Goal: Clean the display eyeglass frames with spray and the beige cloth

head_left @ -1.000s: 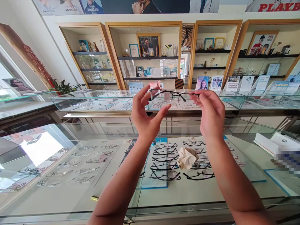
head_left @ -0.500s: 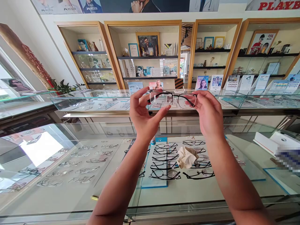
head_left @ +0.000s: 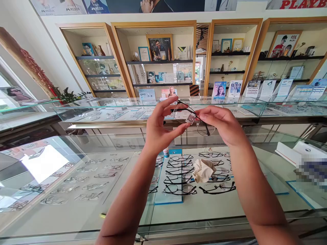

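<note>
In the middle of the frame, above a glass-topped bench (head_left: 194,212), my left hand (head_left: 167,124) grips a pair of glasses (head_left: 182,116) by one lens rim, and my right hand (head_left: 217,123) pinches it near the bridge. Wall posters (head_left: 70,7) at upper left read "MOLSION"; a framed picture (head_left: 160,48) at upper centre reads "HOYA". Half a second ago the glasses were nearly level, my right hand at their far end; now they slant down rightward. The red "PLAYB" lettering (head_left: 302,4) is cut off at upper right, and the lens sticker (head_left: 190,118) is illegible.
</note>
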The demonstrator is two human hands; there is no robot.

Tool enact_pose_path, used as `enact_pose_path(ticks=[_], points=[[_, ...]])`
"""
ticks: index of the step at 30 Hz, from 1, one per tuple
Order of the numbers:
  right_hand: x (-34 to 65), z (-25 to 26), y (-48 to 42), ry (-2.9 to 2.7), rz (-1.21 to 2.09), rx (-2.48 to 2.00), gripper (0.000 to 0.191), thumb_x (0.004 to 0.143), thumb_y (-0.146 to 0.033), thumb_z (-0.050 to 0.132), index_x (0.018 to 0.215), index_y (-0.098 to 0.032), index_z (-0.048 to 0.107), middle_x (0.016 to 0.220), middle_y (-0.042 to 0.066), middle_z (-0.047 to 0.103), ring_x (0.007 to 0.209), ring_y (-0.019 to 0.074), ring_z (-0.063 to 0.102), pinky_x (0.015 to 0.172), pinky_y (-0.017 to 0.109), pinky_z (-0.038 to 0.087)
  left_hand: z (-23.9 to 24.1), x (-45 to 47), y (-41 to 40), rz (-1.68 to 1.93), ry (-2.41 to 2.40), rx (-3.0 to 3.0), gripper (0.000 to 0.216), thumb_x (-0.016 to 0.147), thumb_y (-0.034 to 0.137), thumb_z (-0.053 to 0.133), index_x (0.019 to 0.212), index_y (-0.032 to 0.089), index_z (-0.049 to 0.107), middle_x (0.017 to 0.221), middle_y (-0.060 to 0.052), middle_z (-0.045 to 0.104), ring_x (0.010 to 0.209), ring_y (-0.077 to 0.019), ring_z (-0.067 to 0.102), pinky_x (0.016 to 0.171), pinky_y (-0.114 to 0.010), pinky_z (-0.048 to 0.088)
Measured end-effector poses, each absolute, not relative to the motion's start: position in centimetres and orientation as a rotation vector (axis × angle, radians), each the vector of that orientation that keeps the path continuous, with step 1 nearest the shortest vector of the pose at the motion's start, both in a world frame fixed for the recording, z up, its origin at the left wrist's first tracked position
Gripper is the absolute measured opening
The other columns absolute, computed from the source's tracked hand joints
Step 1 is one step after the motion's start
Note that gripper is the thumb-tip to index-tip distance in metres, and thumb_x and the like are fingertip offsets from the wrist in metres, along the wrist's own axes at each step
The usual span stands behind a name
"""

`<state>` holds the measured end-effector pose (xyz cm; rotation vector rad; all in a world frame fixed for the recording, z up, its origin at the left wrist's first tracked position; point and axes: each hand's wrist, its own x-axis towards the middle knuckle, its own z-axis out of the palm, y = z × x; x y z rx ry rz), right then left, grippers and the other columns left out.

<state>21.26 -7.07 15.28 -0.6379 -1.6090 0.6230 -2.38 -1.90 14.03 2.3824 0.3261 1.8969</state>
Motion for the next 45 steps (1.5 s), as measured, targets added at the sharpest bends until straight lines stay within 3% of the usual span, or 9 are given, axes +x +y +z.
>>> enact_pose_path(ticks=[5,15,21,26,28,30,33,37,45], points=[[21.6,15.3,-7.2,-1.703,0.681,-0.651,0.029,0.096,-0.055,0.087,0.095,-0.026,0.089,0.095,0.004,0.088,0.093,0.0211,0.079,0.088,0.038,0.065,14.2,-2.6,-2.3,1.837,0.341,2.391,0.077,0.089,0.040,0.094,0.159,0.029,0.063,0.132,-0.013,0.083,0.128,-0.0330,0.081,0.108,-0.049,0.067],[21.7,15.2,-7.6,-1.740,0.630,-0.645,0.030,0.096,-0.056,0.089,0.097,-0.027,0.091,0.100,0.004,0.089,0.093,0.0209,0.081,0.085,0.037,0.066,14.7,-2.8,-3.3,1.792,0.335,2.405,0.076,0.088,0.038,0.095,0.158,0.031,0.066,0.130,-0.011,0.083,0.125,-0.0318,0.081,0.116,-0.052,0.065],[21.2,15.3,-8.1,-1.755,0.561,-0.649,0.030,0.097,-0.056,0.087,0.094,-0.026,0.090,0.093,0.003,0.088,0.086,0.0197,0.078,0.083,0.036,0.066,15.1,-3.1,-4.0,1.777,0.391,2.441,0.075,0.090,0.041,0.093,0.159,0.030,0.065,0.134,-0.011,0.082,0.124,-0.0303,0.081,0.112,-0.049,0.064],[20.2,14.5,-7.6,-1.652,0.459,-0.637,0.033,0.097,-0.059,0.086,0.097,-0.026,0.088,0.096,0.004,0.088,0.091,0.0223,0.080,0.088,0.039,0.066,15.1,-3.9,-5.8,1.917,0.565,2.392,0.074,0.084,0.057,0.097,0.148,0.031,0.070,0.145,-0.013,0.078,0.129,-0.0318,0.075,0.105,-0.045,0.061],[19.4,13.9,-7.6,-1.624,0.376,-0.660,0.030,0.100,-0.056,0.082,0.098,-0.026,0.087,0.101,0.005,0.088,0.096,0.0233,0.081,0.092,0.042,0.066,14.1,-4.0,-6.9,2.148,0.698,2.228,0.054,0.087,0.059,0.094,0.129,0.028,0.078,0.131,-0.010,0.081,0.116,-0.0276,0.074,0.096,-0.041,0.060],[18.1,13.3,-7.9,-1.641,0.274,-0.687,0.025,0.103,-0.050,0.079,0.098,-0.027,0.085,0.104,0.005,0.089,0.098,0.0240,0.082,0.095,0.043,0.066,12.6,-3.9,-8.3,2.267,0.826,2.002,0.033,0.095,0.057,0.087,0.103,0.026,0.081,0.100,-0.005,0.080,0.089,-0.0205,0.068,0.080,-0.036,0.055],[15.6,12.1,-9.0,-1.704,0.116,-0.684,0.018,0.106,-0.039,0.072,0.096,-0.028,0.082,0.107,0.006,0.089,0.103,0.0262,0.083,0.098,0.046,0.066,10.1,-3.6,-10.5,2.007,0.924,1.761,0.036,0.096,0.058,0.086,0.086,0.024,0.083,0.069,0.000,0.065,0.064,-0.0150,0.049,0.061,-0.033,0.040],[12.7,9.4,-10.7,-1.743,-0.054,-0.702,0.016,0.108,-0.030,0.065,0.102,-0.029,0.080,0.120,0.010,0.089,0.116,0.0302,0.083,0.105,0.051,0.066,7.7,-3.2,-12.5,1.769,0.910,1.484,0.043,0.085,0.064,0.093,0.094,0.022,0.090,0.070,-0.001,0.065,0.064,-0.0137,0.044,0.059,-0.031,0.033],[9.6,2.9,-12.9,-1.806,-0.097,-0.832,0.019,0.111,-0.023,0.060,0.119,-0.029,0.076,0.140,0.013,0.085,0.123,0.0329,0.082,0.107,0.053,0.065,3.5,-4.7,-14.1,1.622,0.934,1.133,0.052,0.067,0.065,0.101,0.085,0.020,0.086,0.064,0.003,0.055,0.061,-0.0101,0.040,0.058,-0.026,0.032]])
